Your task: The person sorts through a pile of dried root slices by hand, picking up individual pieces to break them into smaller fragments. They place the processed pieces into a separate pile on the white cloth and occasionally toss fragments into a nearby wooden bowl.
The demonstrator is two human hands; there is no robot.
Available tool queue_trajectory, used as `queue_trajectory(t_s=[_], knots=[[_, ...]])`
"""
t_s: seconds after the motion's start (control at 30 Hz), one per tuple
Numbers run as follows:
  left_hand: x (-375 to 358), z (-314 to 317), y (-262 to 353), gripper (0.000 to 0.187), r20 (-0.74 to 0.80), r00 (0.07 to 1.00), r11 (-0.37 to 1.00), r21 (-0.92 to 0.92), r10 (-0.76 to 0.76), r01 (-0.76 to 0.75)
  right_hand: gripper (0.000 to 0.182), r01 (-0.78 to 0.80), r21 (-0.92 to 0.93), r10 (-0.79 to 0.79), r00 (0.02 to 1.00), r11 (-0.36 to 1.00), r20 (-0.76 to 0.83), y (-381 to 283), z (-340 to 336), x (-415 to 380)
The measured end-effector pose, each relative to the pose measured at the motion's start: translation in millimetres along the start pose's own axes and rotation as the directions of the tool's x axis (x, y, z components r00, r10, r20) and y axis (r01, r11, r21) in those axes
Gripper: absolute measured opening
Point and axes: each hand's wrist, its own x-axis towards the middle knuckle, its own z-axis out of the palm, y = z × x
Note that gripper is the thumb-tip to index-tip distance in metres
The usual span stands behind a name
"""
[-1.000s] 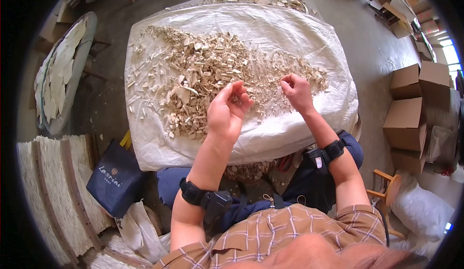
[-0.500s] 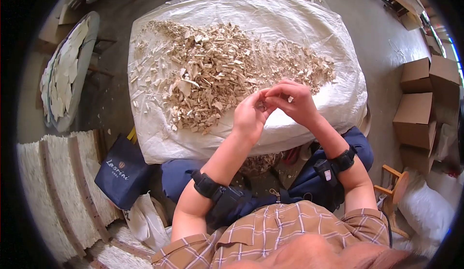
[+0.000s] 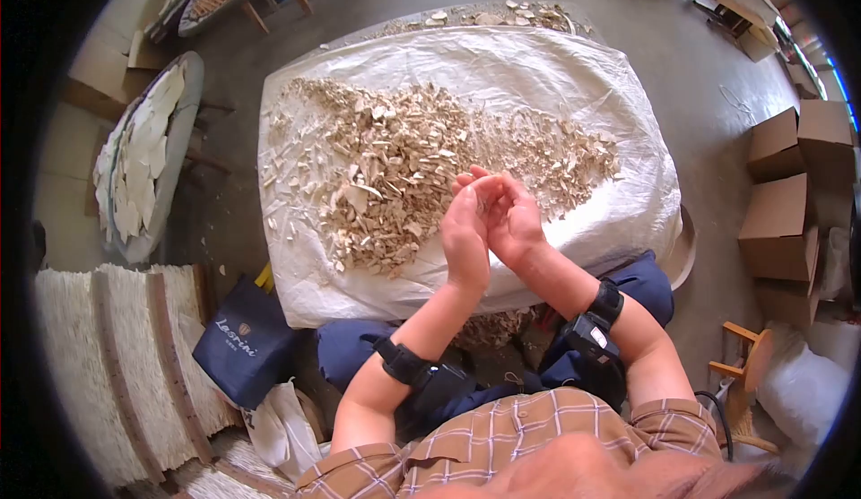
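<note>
My left hand [image 3: 465,228] and my right hand [image 3: 517,222] are cupped side by side, touching, above the near edge of the pile. Their fingers curl together; what lies between the palms is too small to make out. Beneath and beyond them, a heap of beige and brown flakes and chips [image 3: 395,167] spreads over a white cloth [image 3: 574,60] on a table. Larger pieces lie on the left part of the heap, finer bits on the right.
Stacked corrugated sheets [image 3: 76,355] and a navy bag [image 3: 242,342] are at the lower left. An oval tray of pale sheets [image 3: 143,154] stands at the left. Cardboard boxes [image 3: 776,212], a wooden stool [image 3: 749,364] and a white sack [image 3: 803,387] are at the right.
My right hand has turned and moved left, from pinching at the left fingers to lying cupped against my left hand. The whole view has shifted slightly.
</note>
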Motion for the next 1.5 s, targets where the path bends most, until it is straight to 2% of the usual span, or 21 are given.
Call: queue_trajectory(t_s=[0.13, 0.17, 0.3, 0.37, 0.47, 0.5, 0.57, 0.6, 0.77, 0.83, 0.9, 0.93, 0.97, 1.03, 1.07, 1.17, 1.23, 1.3, 1.37, 1.43, 1.5], knots=[[-6, 4, 4, 0.038, 0.076, 0.990, 0.979, 0.157, 0.119, -0.130, 0.037, 0.010, 0.052, -0.009, 1.000, 0.999, -0.025, 11, 6, 1], [-9, 4, 2, 0.036, 0.089, 0.982, 0.942, 0.281, 0.164, -0.183, 0.036, -0.004, 0.076, 0.006, 1.000, 0.997, -0.026, 14, 3, 2], [-8, 1, -9, 0.034, 0.220, 0.911, 0.621, 0.674, 0.350, -0.401, 0.035, -0.010, 0.130, 0.006, 0.999, 0.992, 0.032, 22, -7, 3], [-3, -11, -24, 0.035, 0.265, 0.907, 0.631, 0.653, 0.328, -0.419, 0.037, -0.057, 0.159, 0.044, 0.995, 0.986, 0.089, 20, -11, -1], [4, -11, -34, 0.030, 0.392, 0.803, 0.607, 0.526, 0.448, -0.596, 0.041, -0.049, 0.131, 0.036, 0.994, 0.990, 0.104, 17, -6, -8], [5, -11, -35, 0.030, 0.397, 0.798, 0.606, 0.519, 0.454, -0.603, 0.042, -0.040, 0.102, 0.030, 0.994, 0.994, 0.103, 16, -5, -8], [3, -11, -29, 0.033, 0.459, 0.772, 0.420, 0.654, 0.441, -0.629, 0.044, -0.033, 0.075, 0.025, 0.993, 0.997, 0.116, 15, -6, -8], [0, -11, -27, 0.033, 0.454, 0.772, 0.414, 0.660, 0.444, -0.626, 0.045, -0.044, 0.066, 0.035, 0.991, 0.997, 0.132, 15, -10, -5], [-12, 11, 5, 0.046, 0.396, 0.902, 0.760, 0.530, 0.170, -0.376, 0.046, -0.161, 0.135, 0.122, 0.958, 0.978, 0.259, 18, -28, 11], [-8, 11, 8, 0.049, 0.419, 0.891, 0.777, 0.495, 0.177, -0.387, 0.046, -0.107, 0.071, 0.087, 0.966, 0.992, 0.242, 20, -25, 15], [-3, 15, 10, 0.050, 0.413, 0.873, 0.869, 0.295, 0.259, -0.397, 0.041, -0.055, 0.022, 0.049, 0.973, 0.998, 0.226, 18, -13, 7], [-1, 11, 11, 0.051, 0.390, 0.899, 0.920, 0.242, 0.200, -0.310, 0.040, -0.062, 0.032, 0.055, 0.984, 0.998, 0.171, 18, -9, 5], [3, 7, 11, 0.051, 0.396, 0.896, 0.918, 0.243, 0.201, -0.313, 0.039, -0.066, 0.042, 0.060, 0.991, 0.997, 0.120, 18, -4, 5], [9, 3, 16, 0.051, 0.341, 0.930, 0.991, -0.031, 0.134, -0.131, 0.037, -0.072, 0.060, 0.070, 0.997, 0.996, 0.027, 17, 7, 6], [12, 3, 21, 0.051, 0.348, 0.926, 0.990, -0.031, 0.143, -0.141, 0.036, -0.076, 0.067, 0.077, 0.997, 0.995, -0.017, 16, 14, 7], [12, 1, 40, 0.053, 0.218, 0.975, 0.990, -0.143, 0.038, -0.006, 0.031, -0.096, 0.091, 0.105, 0.990, 0.991, -0.093, 15, 27, 2], [16, -4, 46, 0.052, 0.177, 0.983, 0.978, -0.207, 0.043, -0.005, 0.032, -0.105, -0.055, 0.098, 0.988, 0.993, -0.122, 14, 11, 11], [20, -11, 53, 0.050, 0.129, 0.991, 0.946, -0.325, 0.023, 0.020, 0.032, -0.149, -0.045, 0.141, 0.979, 0.988, -0.148, 5, 6, 14], [22, -20, 58, 0.047, 0.084, 0.996, 0.933, -0.359, 0.029, 0.003, 0.032, -0.166, 0.040, 0.169, 0.984, 0.985, -0.065, -1, 0, 14], [36, -37, 56, 0.044, -0.008, 0.998, 0.905, -0.422, 0.057, -0.055, 0.031, -0.109, 0.079, 0.119, 0.985, 0.991, -0.127, -13, 5, 9], [39, -45, 61, 0.039, -0.041, 0.999, 0.930, -0.369, -0.016, 0.000, 0.028, -0.095, 0.172, 0.111, 0.990, 0.980, -0.084, -34, 9, -3]])
